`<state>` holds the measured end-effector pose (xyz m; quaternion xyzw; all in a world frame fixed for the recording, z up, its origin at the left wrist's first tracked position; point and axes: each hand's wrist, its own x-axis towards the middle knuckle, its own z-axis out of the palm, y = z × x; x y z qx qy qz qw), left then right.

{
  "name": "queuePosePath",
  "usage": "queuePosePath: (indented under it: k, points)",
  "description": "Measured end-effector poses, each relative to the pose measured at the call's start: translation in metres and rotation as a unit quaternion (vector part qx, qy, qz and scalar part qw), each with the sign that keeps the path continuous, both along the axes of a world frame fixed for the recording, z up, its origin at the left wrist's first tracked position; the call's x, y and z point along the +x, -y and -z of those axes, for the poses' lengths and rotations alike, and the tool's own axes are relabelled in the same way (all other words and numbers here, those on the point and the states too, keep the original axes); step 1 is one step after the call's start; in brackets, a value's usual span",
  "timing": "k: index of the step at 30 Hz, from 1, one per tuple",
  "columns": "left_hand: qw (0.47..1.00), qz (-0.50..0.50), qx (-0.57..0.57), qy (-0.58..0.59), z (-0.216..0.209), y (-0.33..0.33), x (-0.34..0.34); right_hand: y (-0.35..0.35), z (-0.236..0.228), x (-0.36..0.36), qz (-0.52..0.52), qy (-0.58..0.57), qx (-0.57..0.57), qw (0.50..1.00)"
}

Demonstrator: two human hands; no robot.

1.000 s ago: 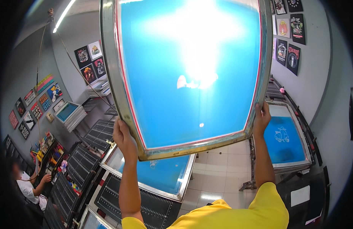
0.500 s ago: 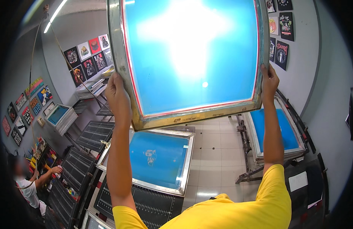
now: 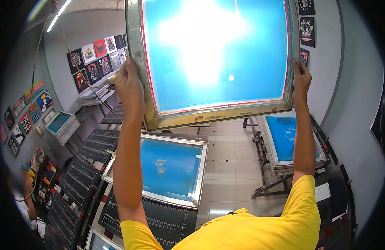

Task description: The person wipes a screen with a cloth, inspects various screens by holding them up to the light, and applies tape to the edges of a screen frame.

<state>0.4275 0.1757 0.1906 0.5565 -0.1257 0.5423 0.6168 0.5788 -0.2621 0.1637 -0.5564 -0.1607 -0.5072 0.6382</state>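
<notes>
I hold up a large silk-screen printing frame (image 3: 259, 83) with blue mesh, a red line around its inner edge and a worn metal border. A bright light glares through its mesh. My left hand (image 3: 130, 87) grips the left side of the frame, and my right hand (image 3: 301, 81) is closed on the right side, thumbs towards me. The frame's top edge runs out of view. Below it, another blue screen (image 3: 180, 166) with a pale design lies in a silvery frame over a black platen (image 3: 167, 223), close to my left forearm.
On the right, a stack of framed screens (image 3: 280, 162) rests on a dark metal stand. More black platens (image 3: 80, 179) line the left, where a co-worker (image 3: 28, 204) stands near coloured bottles. Another screen stack (image 3: 61, 125) is by the wall with prints. White tiles (image 3: 225, 175) cover the floor.
Both hands and the held frame have moved slightly right and up. The surroundings have shifted a little in view. The co-worker's outstretched arm has drawn back from the platen.
</notes>
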Motion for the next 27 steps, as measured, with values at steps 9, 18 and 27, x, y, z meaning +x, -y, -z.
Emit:
queuePosePath:
  k: [9,18,27]
  points:
    - [1.0,-0.01,-0.017,0.002,0.007,0.002,-0.008,0.006,-0.001,-0.028,-0.013,0.006,0.004,1.0]
    - [1.0,0.004,-0.019,0.002,0.028,0.008,-0.016,0.013,0.01,-0.044,-0.003,-0.011,-0.027,1.0]
    - [0.985,-0.087,0.001,-0.147,0.085,-0.006,-0.028,0.008,0.056,-0.044,-0.018,-0.073,-0.039,0.996]
